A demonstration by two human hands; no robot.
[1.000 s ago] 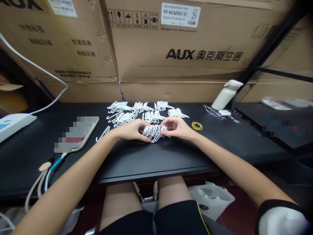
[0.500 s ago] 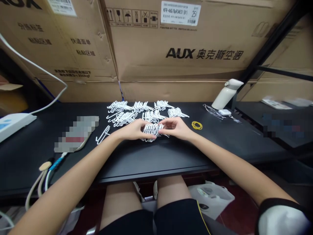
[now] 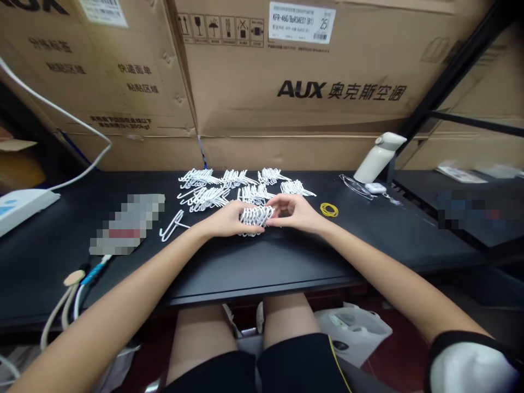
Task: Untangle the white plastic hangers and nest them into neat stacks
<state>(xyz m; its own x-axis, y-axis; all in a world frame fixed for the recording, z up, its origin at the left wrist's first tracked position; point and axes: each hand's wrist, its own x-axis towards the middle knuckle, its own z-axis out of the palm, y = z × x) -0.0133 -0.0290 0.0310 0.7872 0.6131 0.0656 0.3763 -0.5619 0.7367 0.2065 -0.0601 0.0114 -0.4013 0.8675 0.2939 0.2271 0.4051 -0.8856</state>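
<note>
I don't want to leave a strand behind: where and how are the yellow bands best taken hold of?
I'd pinch the left side of the yellow bands, strands gathered together, coming down from above on the side toward the held hooks. They lie low on the table in a loose, overlapping ring.

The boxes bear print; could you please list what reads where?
"AUX 奥克斯空调": centre box
"KFR-46G/BpR3AES1(B1)": its label
"25": label
Arrows, glass, umbrella: centre box
"UX", cut off: left box
"快递面单": left box
"粘贴区域": left box
"300kgf": left box
The rest: too small, blurred
</note>
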